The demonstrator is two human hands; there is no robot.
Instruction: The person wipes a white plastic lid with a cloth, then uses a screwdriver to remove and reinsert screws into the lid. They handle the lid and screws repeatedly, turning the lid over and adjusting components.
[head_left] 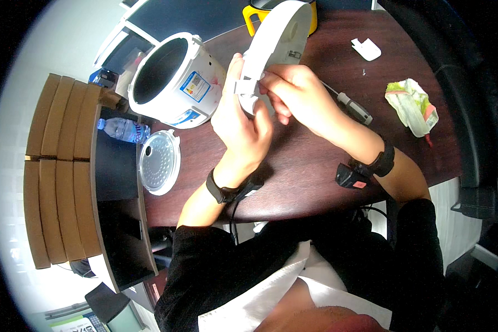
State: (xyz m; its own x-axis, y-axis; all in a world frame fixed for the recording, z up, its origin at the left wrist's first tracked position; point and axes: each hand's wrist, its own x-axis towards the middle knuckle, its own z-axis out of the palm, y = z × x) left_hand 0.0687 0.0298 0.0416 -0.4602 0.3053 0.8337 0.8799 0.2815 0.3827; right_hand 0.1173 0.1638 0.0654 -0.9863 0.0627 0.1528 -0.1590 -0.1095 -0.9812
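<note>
Head view: both hands, left hand (239, 119) and right hand (293, 91), grip a white lid (274, 39) above a dark wooden table (310, 160).

Your fingers (243, 83) grip a white lid (271, 39) over the dark reddish-brown table (304, 160). Left of them, the cooker body (174, 80) is white with a blue-yellow label; right, a green-white wrapper (412, 105).

The dark wooden counter (310, 160) carries a white cooker body (177, 80) and round inner lid (159, 161) near its left edge, a screwdriver (353, 107) mid-counter, and a crumpled wrapper (412, 106) toward the right edge.
</note>
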